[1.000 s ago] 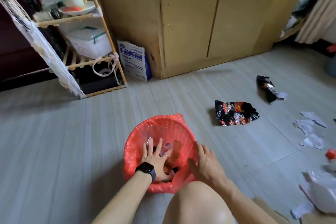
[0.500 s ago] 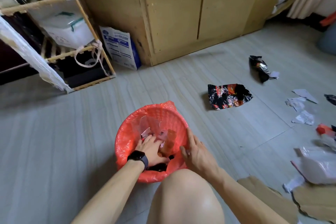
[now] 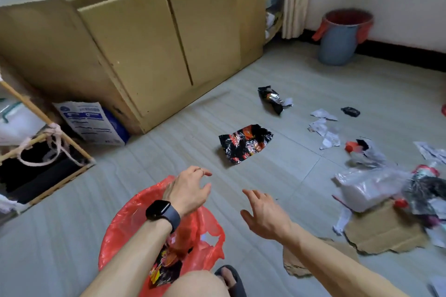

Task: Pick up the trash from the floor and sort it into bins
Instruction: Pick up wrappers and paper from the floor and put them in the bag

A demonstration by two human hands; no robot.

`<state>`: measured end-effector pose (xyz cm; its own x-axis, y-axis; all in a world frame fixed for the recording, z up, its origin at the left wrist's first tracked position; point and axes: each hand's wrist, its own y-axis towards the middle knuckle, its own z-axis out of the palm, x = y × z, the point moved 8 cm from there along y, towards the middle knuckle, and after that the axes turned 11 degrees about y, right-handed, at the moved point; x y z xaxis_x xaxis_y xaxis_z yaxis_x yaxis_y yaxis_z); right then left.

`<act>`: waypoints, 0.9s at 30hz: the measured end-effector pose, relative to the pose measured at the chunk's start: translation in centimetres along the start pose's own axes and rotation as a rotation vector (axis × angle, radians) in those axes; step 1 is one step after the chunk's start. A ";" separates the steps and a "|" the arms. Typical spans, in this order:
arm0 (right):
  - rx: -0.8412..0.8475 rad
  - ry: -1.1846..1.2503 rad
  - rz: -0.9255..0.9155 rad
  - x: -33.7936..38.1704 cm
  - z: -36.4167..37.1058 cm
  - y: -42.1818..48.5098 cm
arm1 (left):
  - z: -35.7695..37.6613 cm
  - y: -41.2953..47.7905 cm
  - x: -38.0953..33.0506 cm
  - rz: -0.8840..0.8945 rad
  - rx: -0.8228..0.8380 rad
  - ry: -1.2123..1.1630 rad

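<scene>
- The left hand (image 3: 190, 190), with a watch (image 3: 163, 212) on its wrist, hangs over the far rim of the red-lined bin (image 3: 120, 222). Its fingers are loosely curled and grip nothing.
- The right hand (image 3: 265, 213) is out over the bare floor (image 3: 277, 171) beside the bin, fingers spread and relaxed, also empty. Both hands point toward the litter, which reads as a reach for the next piece rather than a drop.
- The bin sits right by the person's knee, likely so that each piece needs only a short carry. A black-and-red packet (image 3: 164, 270) lies inside it, so this bin seems to take wrappers.
- The nearest loose piece is a flattened black-and-red wrapper (image 3: 245, 143) on the floor, ahead of both hands and apart from them. It matches the packet in the bin, so it looks like the next pick.
- Farther off, a crumpled black-and-silver wrapper (image 3: 272, 102) lies near the cabinet (image 3: 156, 50).
- To the right, torn paper scraps (image 3: 323, 128), a clear plastic bag (image 3: 371, 185) and a ragged piece of cardboard (image 3: 386, 231) are scattered. The bag rests partly on the cardboard.
- A blue bin (image 3: 337, 43) with a red liner stands against the wall, well apart from the hands. It probably serves another kind of trash, so paper or card would mean a longer carry.
</scene>
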<state>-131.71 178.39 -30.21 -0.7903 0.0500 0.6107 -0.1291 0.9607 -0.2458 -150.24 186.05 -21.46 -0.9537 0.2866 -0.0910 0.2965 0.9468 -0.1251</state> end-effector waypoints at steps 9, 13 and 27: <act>0.043 -0.026 0.347 -14.9 -2.2 1.6 | 7.1 9.9 -7.9 0.069 0.240 0.056; 0.066 -0.076 0.426 -21.4 -3.2 4.1 | 13.1 15.7 -9.4 0.092 0.362 0.105; -0.180 -0.090 0.567 -41.6 -14.1 20.0 | 25.2 34.0 -9.5 -0.086 0.315 0.149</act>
<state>-92.95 199.34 -49.92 -0.7547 0.5526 0.3536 0.4247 0.8223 -0.3788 -129.82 211.86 -49.75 -0.9658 0.2481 0.0752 0.1938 0.8836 -0.4263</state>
